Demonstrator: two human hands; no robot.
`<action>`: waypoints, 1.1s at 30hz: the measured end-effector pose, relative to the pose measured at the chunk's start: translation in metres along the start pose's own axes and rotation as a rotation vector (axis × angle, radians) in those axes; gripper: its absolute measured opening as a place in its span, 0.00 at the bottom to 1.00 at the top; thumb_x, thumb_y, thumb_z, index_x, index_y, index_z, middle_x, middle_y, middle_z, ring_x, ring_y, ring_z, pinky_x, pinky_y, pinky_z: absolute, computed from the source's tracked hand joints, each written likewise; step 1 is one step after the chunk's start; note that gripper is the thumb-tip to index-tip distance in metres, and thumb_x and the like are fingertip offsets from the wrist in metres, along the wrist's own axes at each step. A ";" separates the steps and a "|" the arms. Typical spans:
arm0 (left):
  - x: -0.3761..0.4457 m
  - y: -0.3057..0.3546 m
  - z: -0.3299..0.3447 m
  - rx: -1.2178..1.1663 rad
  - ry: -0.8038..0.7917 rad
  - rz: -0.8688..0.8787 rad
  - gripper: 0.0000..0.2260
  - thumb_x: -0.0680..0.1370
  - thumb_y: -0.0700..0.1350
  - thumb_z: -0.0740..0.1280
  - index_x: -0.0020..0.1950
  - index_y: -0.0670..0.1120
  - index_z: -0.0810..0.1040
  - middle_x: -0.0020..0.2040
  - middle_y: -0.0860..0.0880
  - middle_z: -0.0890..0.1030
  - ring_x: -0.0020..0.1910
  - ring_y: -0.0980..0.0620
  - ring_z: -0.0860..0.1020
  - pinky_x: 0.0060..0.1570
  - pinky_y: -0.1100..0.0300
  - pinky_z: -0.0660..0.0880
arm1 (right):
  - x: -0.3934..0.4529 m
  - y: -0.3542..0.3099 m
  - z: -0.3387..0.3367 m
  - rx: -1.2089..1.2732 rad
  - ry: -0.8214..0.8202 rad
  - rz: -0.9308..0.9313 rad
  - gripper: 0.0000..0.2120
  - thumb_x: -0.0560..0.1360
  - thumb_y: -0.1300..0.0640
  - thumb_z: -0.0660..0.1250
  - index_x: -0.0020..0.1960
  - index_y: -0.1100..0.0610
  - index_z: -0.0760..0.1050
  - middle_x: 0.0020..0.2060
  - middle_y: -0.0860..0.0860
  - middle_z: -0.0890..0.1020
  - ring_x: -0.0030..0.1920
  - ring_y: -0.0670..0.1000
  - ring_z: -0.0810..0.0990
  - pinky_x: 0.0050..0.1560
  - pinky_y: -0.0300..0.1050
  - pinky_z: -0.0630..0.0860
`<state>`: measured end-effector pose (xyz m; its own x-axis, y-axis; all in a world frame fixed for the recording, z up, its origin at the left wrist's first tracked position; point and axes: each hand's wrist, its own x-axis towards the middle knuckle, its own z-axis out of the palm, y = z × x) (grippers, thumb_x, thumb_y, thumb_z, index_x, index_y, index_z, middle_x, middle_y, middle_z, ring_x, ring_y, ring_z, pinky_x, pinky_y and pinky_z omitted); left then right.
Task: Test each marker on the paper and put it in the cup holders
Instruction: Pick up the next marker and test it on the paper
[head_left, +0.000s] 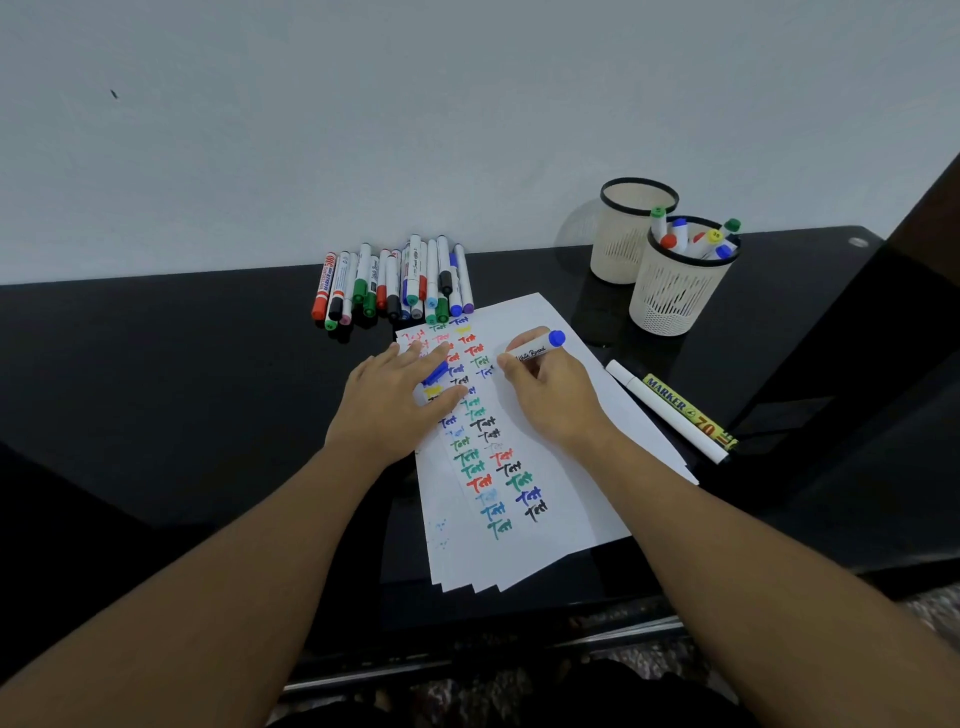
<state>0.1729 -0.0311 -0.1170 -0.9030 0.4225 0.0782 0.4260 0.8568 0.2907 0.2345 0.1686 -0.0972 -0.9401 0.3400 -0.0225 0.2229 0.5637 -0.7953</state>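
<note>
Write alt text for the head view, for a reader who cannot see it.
The right hand writes with a blue-ended marker on test-covered paper while the left hand lies flat on it, a blue cap between its fingers. Unsorted markers lie behind; the nearer cup holder holds several.

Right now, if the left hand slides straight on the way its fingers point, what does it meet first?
The left hand lies flat on the paper, fingers pointing up and right. First in that line looks to be the blue marker held by the right hand, though depth is hard to judge.
</note>
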 end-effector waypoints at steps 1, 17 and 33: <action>0.000 0.000 0.000 0.001 0.000 0.000 0.32 0.78 0.71 0.55 0.80 0.62 0.58 0.81 0.53 0.60 0.81 0.50 0.55 0.78 0.47 0.50 | -0.001 0.000 0.000 -0.001 -0.004 -0.016 0.17 0.84 0.44 0.63 0.54 0.58 0.79 0.44 0.56 0.82 0.45 0.53 0.81 0.46 0.47 0.77; -0.001 0.000 -0.002 -0.034 0.022 0.017 0.33 0.78 0.71 0.56 0.80 0.61 0.58 0.80 0.52 0.62 0.80 0.49 0.56 0.78 0.47 0.52 | -0.002 0.001 -0.003 0.118 0.065 -0.070 0.12 0.84 0.47 0.64 0.55 0.56 0.77 0.43 0.53 0.82 0.45 0.52 0.82 0.50 0.51 0.80; -0.009 -0.001 -0.002 -0.195 0.261 0.062 0.11 0.83 0.48 0.64 0.65 0.50 0.76 0.56 0.51 0.77 0.55 0.52 0.72 0.53 0.56 0.72 | -0.010 0.002 -0.008 0.376 -0.035 -0.233 0.27 0.86 0.58 0.58 0.81 0.42 0.57 0.74 0.43 0.69 0.70 0.40 0.71 0.65 0.34 0.70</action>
<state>0.1808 -0.0365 -0.1159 -0.8705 0.3603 0.3353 0.4842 0.7487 0.4527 0.2465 0.1722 -0.0944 -0.9638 0.2071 0.1679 -0.0988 0.3073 -0.9465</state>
